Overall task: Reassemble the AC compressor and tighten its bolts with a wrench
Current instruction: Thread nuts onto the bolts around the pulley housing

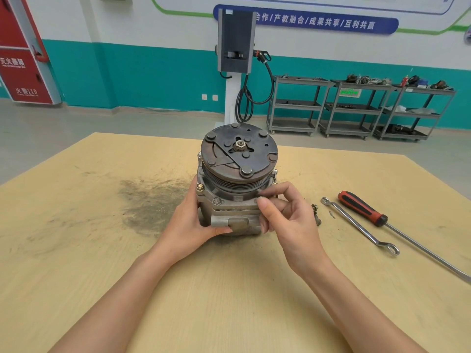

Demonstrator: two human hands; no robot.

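Plywood table (pixel 76 263), oil-stained mid-left. Compressor (pixel 229 212) stands upright on it, centre, clutch plate (pixel 238 151) facing up.

Left hand (pixel 193 225) grips the lower housing from the left, thumb across the front, bracing it. Right hand (pixel 285 220) pinches a bolt (pixel 261 199) between thumb and forefinger at the right front corner of the flange; looks like finger-starting it in its hole. Two bolts (pixel 216 200) already sit in the flange at front-left; how far down they are, can't tell.

Step in hand, my read: hand-threading head bolts, wrench not yet used. Next: get this one seated straight, then fit the loose bolts (pixel 315 211) lying just right of the right hand, then take the wrench (pixel 356 224). Cross-threading is the risk if the bolt goes in tilted.

Wrench lies right of the compressor, near, clear reach. Screwdriver (pixel 364 208) with red-black handle lies beside it, further right; long shaft runs to the frame edge. Nothing blocks the reach.

Far: grey post-mounted unit with cable (pixel 237 42) behind the table, three tool carts (pixel 356 108) by the teal wall, red cabinet (pixel 23 59) far left.
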